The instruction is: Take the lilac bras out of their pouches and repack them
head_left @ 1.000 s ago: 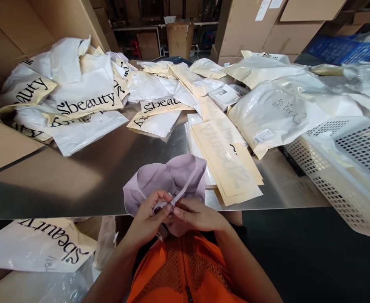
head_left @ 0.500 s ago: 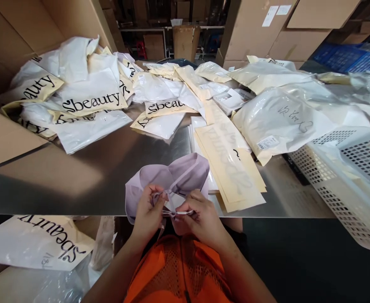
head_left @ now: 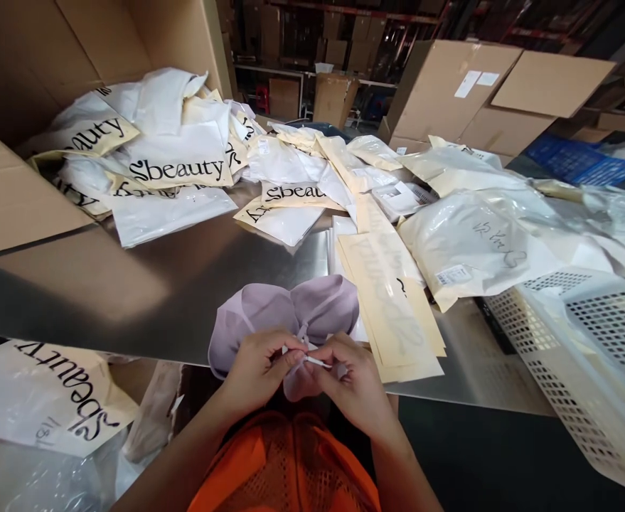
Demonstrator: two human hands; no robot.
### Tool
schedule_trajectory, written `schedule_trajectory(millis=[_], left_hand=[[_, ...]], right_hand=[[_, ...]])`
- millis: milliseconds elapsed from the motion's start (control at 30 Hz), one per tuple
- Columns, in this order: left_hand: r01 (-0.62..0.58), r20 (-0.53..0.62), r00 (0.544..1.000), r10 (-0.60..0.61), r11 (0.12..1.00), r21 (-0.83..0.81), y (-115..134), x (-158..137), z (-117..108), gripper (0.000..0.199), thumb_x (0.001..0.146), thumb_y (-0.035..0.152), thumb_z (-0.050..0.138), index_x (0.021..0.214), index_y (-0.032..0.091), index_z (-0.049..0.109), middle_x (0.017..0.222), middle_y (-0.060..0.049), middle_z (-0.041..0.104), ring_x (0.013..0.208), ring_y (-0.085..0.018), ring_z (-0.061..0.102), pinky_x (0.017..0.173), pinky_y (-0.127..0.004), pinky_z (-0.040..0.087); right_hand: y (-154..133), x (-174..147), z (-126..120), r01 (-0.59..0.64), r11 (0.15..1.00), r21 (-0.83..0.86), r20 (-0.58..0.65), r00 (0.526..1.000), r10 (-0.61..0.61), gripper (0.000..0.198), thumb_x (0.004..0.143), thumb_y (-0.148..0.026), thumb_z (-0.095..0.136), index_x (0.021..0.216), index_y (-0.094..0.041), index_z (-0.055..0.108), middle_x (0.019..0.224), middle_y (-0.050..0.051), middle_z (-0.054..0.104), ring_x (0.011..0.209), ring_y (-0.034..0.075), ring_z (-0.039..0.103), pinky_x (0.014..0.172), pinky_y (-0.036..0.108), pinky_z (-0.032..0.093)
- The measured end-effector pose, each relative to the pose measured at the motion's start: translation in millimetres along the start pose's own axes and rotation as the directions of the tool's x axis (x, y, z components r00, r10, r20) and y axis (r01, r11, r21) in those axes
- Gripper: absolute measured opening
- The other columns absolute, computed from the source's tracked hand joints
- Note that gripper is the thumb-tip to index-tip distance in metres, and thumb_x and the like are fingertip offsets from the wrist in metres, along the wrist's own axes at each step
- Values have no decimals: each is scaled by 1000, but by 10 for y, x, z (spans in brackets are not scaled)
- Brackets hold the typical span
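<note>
Fingers (head_left: pixel 280 365) of the left hand (head_left: pixel 254 366) and right hand (head_left: pixel 359 380) are drawn into narrow pinches, their tips nearly meeting. Beyond them stretches a smooth, shiny metal counter (head_left: pixel 205 291). Far to their left gapes a brown cardboard carton (head_left: pixel 18 195); to their right sits a white plastic basket (head_left: pixel 562 373), its walls punched with rectangular holes. Glossy, creased bags (head_left: pixel 176 171) with black print heap beyond the fingers to the left, and one plump bag (head_left: pixel 469 245) lies beyond them to the right. Flat cream packets (head_left: pixel 397 320) overlap just right of the fingers. A matte lilac garment (head_left: pixel 256 313) spreads rounded, cup-like lobes just beyond both hands, over the counter's near edge; the left fingers nip it near its middle. The right fingers grip a slim white strip (head_left: pixel 317 361); whether the left ones touch it is unclear.
</note>
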State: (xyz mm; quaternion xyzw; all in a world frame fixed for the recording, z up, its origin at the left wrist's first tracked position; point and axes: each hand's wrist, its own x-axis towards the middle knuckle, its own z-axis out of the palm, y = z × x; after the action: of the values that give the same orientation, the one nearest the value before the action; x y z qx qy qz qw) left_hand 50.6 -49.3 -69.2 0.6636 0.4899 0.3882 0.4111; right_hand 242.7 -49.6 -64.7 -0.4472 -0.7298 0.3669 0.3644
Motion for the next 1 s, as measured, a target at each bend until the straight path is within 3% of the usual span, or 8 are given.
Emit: schedule_trajectory(millis=[200, 367, 600, 733, 867, 1000], left_hand=[[136, -51, 988, -145, 980, -145, -42, -1, 97, 20, 88, 33, 58, 80, 19, 69, 64, 0, 63, 54, -12, 53, 49, -21, 38], [103, -55, 992, -109, 989, -109, -8, -2, 131, 21, 88, 37, 59, 82, 20, 71, 65, 0, 64, 56, -11, 53, 52, -21, 38], [250, 157, 964, -214, 932, -263, 57, 2, 52, 25, 83, 40, 62, 74, 18, 66, 64, -1, 64, 44, -10, 49, 40, -20, 34], [333, 130, 943, -307, 866, -373, 3, 13, 93, 34, 79, 49, 66, 70, 18, 59, 53, 5, 50, 39, -9, 45, 36, -20, 33], [334, 32, 934, -355, 840, -427, -50, 50, 127, 41, 76, 57, 68, 70, 18, 57, 53, 6, 45, 41, -9, 45, 39, -20, 33], [283, -18, 955, -295, 932, -226, 2, 111, 53, 43, 80, 57, 63, 100, 20, 67, 65, 4, 52, 44, -10, 44, 42, -23, 32]], right_hand=[[28, -23, 32, 134, 987, -88, 7, 991, -133, 9, 90, -20, 61, 86, -22, 68, 76, 2, 57, 79, 17, 56, 70, 28, 44], [15, -41, 112, 227, 961, -157, -140, 958, -249, 16, 84, -16, 64, 70, -21, 60, 65, -1, 51, 70, 16, 52, 69, 31, 43], [-60, -17, 135, 219, 958, -187, -222, 940, -259, 19, 80, -15, 65, 64, -21, 58, 61, -2, 51, 65, 14, 51, 67, 30, 41], [-84, -27, 134, 241, 940, -241, -242, 923, -299, 15, 80, -11, 62, 69, -21, 60, 61, -2, 51, 65, 14, 50, 68, 32, 41], [-117, -100, 141, 333, 908, -253, -148, 914, -377, 12, 84, -12, 61, 78, -22, 63, 68, 0, 53, 71, 16, 51, 76, 36, 44], [-125, -109, 9, 457, 852, -254, 59, 887, -458, 8, 88, -14, 62, 92, -22, 63, 75, 2, 56, 78, 17, 55, 73, 34, 47]])
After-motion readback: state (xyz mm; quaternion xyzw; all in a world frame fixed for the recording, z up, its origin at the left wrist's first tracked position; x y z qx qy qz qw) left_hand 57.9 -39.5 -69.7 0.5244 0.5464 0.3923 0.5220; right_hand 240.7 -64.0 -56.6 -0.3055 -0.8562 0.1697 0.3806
